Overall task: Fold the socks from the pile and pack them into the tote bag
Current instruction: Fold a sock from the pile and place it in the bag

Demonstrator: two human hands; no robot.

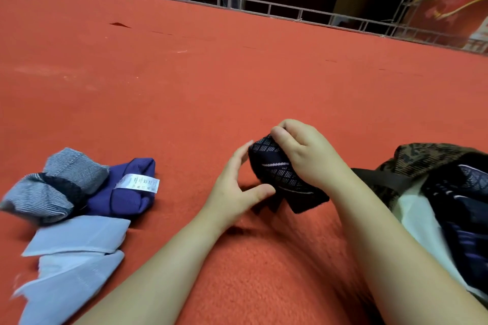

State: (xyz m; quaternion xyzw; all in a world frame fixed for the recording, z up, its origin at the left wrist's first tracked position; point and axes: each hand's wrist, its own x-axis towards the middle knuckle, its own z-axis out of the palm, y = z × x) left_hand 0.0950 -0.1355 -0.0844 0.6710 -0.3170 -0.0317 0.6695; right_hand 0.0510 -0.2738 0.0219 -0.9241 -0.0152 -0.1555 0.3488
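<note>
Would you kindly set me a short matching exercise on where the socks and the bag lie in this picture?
Things:
1. dark patterned sock
2. purple sock
3. pale blue socks
4. tote bag

Places:
A. at the right edge, with dark socks inside
B. nearest the camera on the left
C. in the grip of the right hand
D. on the left, with a white label on it

Pairs: 1-C, 2-D, 3-B, 4-A

I see a matt, fuzzy red carpet (237, 82), a dark knit sock (277, 171) with woven diamond pattern, smooth pale blue cloth (74, 240), and a coarse woven tote bag (422, 158).
</note>
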